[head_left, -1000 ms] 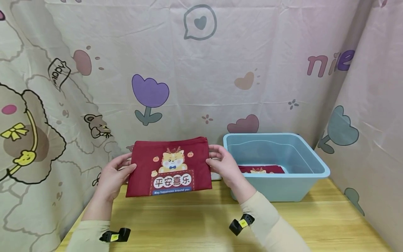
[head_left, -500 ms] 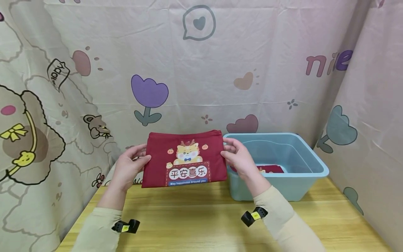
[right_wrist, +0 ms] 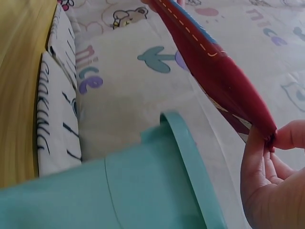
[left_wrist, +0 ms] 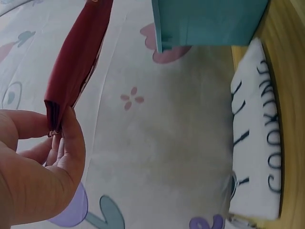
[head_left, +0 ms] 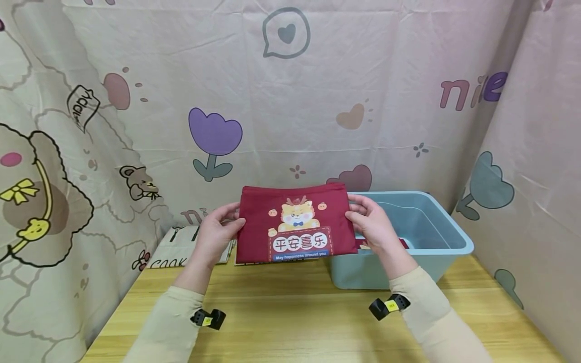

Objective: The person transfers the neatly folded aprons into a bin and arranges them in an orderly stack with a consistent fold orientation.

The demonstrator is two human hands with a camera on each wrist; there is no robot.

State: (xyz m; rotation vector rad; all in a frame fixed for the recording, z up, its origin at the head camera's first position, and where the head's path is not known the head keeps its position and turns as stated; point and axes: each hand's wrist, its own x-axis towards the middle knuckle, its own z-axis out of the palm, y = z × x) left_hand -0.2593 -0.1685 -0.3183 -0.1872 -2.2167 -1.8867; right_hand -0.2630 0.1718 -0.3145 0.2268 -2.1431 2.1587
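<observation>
A folded red cloth (head_left: 258,227) with a cartoon dog print and the words "May happiness around you" is held up above the table, tilted a little. My left hand (head_left: 213,234) pinches its left edge, thumb on the front and fingers behind. At the opposite edge my right hand (head_left: 379,227) pinches it the same way, overlapping the left end of the light blue tub (head_left: 363,272) in the head view. Both wrist views show the cloth (left_wrist: 78,62) edge-on, its layers visible at the pinched corner. Another red printed cloth (head_left: 403,243) lies inside the tub, partly hidden by my right hand.
White folded cloths with black lettering, one (head_left: 170,249) at the back left and another (right_wrist: 55,119) behind the held cloth, lie on the wooden table (head_left: 290,312). A printed curtain (head_left: 281,126) hangs close behind and along both sides.
Both hands have carried the red cloth to the right and slightly up, toward the tub. The white folded cloth at the back left has come into sight.
</observation>
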